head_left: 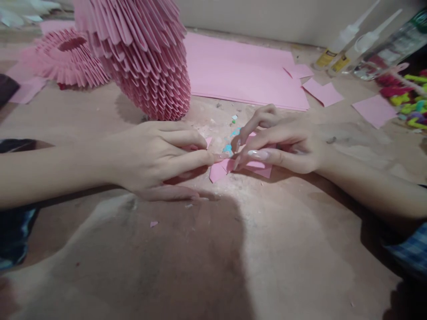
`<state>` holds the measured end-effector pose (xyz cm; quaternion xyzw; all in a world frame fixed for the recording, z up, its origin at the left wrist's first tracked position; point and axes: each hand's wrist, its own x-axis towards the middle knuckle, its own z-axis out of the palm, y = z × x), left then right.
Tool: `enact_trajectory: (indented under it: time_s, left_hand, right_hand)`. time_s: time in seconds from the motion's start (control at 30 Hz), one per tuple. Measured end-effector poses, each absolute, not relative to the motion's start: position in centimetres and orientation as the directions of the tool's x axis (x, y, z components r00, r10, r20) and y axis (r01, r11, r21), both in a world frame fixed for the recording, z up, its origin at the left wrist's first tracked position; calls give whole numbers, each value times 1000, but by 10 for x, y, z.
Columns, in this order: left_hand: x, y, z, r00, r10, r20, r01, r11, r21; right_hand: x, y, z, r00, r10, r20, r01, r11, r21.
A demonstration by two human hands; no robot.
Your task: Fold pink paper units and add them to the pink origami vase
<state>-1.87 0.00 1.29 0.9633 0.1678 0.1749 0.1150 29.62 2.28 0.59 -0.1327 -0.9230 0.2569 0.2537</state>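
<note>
Small folded pink paper pieces (219,172) lie on the tabletop between my two hands. My left hand (167,155) rests palm down with its fingers spread, and a fingertip presses on the top edge of the folded paper. From the right, my right hand (276,144) reaches in with bent, parted fingers, its fingertips touching the pink paper (263,169) beneath them. Part of this paper is hidden under the fingers. Bits of blue material (227,149) lie just behind the fingertips.
A tall pink folded-paper form (150,66) stands behind my left hand, beside a pink paper ring (73,58). Pink sheets (240,71) lie at the back. Glue bottles (347,53), a clear bottle (390,53), loose squares (375,110) and colourful pieces (412,100) are at right.
</note>
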Motion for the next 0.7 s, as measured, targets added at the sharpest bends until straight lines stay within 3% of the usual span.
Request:
enact_trajectory:
  time_s: [0.1,0.3,0.5,0.6,0.7]
  left_hand:
    - [-21,3,10,943,174,282,153,-984,96]
    - [-17,-3,11,945,192,264,200,-980,-4]
    - [-6,-18,0,823,244,512,323,-944,-70]
    - [-5,-14,-15,776,232,587,296,-955,-14]
    - [-6,-8,-23,775,399,489,303,-915,266]
  right_hand:
    - [295,22,6,-823,390,414,125,835,-537]
    - [290,17,5,-801,475,365,261,825,-502]
    - [288,14,7,-744,551,379,285,774,-565]
    - [290,20,4,-743,542,393,236,761,-605]
    - [291,25,-1,-808,445,387,185,814,-550]
